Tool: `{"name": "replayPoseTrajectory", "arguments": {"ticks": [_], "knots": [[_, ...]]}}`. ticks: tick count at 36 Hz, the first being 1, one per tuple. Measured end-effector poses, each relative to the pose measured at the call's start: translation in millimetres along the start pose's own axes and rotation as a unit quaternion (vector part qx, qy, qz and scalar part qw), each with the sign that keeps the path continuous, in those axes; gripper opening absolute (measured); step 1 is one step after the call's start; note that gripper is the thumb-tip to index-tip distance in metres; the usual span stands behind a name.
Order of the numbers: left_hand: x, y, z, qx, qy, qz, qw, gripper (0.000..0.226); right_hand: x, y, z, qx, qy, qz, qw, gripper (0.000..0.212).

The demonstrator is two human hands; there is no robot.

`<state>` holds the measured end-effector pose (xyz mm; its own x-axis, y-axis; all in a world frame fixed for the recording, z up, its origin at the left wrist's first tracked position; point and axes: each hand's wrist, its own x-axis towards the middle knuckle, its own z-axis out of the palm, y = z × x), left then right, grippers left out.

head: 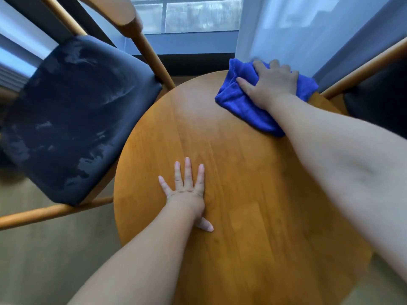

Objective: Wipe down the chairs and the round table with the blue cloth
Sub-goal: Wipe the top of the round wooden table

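A round wooden table [242,177] fills the middle of the head view. My right hand [273,84] presses the folded blue cloth [237,100] flat against the table's far right edge, fingers spread over it. My left hand [187,190] lies flat on the tabletop near its left side, fingers apart, holding nothing. To the left stands a wooden chair with a dark padded seat [74,119] that carries damp-looking streaks. Part of a second chair [374,102], also with a dark seat, shows at the right edge.
A window [187,16] and a sheer white curtain [297,29] lie just beyond the table. The left chair's wooden backrest [123,14] rises at the top left. Beige floor [48,249] shows on the near left.
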<state>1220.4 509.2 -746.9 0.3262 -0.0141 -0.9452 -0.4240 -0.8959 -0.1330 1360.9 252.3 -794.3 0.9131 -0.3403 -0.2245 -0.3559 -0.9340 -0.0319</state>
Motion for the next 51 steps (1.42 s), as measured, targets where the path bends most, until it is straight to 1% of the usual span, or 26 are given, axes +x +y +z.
{"name": "replayPoseTrajectory", "arguments": {"ticks": [5,11,18,23,26,28,32,34,35,37,38,40,42,44,45,47,51], "knots": [[-1,1,0,-0.005,0.004,-0.004,1.000,0.149,-19,39,3,0.003,0.015,0.038,0.999,0.078],[-5,2,2,-0.008,0.024,-0.004,1.000,0.150,-54,86,8,0.022,0.016,0.113,0.993,0.079],[-5,2,7,-0.012,0.054,-0.003,0.998,0.150,-106,123,18,0.043,0.016,0.178,0.983,0.079],[0,0,13,-0.017,0.080,0.006,0.997,0.151,-150,144,27,0.061,0.021,0.232,0.971,0.077],[3,-2,16,-0.021,0.096,0.014,0.995,0.151,-179,160,32,0.079,0.004,0.276,0.958,0.076],[3,-2,17,-0.020,0.105,0.011,0.994,0.152,-198,174,31,0.088,-0.014,0.294,0.952,0.072],[-4,0,19,0.005,0.130,0.013,0.991,0.149,-244,199,19,0.074,-0.012,0.299,0.951,0.051],[-12,1,18,0.022,0.156,0.016,0.987,0.144,-266,202,6,0.079,-0.012,0.302,0.950,0.045],[-16,0,16,0.026,0.176,0.020,0.984,0.138,-277,202,-3,0.088,-0.012,0.305,0.948,0.044],[-31,-2,10,0.026,0.223,0.046,0.973,0.115,-298,198,-26,0.115,-0.010,0.308,0.944,0.042],[-41,-4,7,0.027,0.247,0.072,0.966,0.103,-309,195,-39,0.129,-0.011,0.308,0.943,0.041],[-69,-3,3,0.023,0.285,0.145,0.947,0.080,-332,185,-70,0.156,-0.009,0.299,0.941,0.041],[-106,1,1,0.013,0.311,0.215,0.926,0.063,-356,172,-105,0.179,-0.007,0.280,0.943,0.045],[-148,8,1,-0.006,0.331,0.267,0.905,0.056,-384,155,-142,0.206,-0.016,0.263,0.942,0.053],[-169,11,0,-0.021,0.341,0.288,0.895,0.055,-398,145,-161,0.215,-0.021,0.252,0.943,0.061],[-211,17,-4,-0.051,0.359,0.331,0.871,0.055,-425,125,-195,0.219,-0.026,0.221,0.950,0.073],[-286,28,-13,-0.098,0.376,0.426,0.817,0.061,-474,86,-245,0.195,-0.028,0.152,0.968,0.085]]}}
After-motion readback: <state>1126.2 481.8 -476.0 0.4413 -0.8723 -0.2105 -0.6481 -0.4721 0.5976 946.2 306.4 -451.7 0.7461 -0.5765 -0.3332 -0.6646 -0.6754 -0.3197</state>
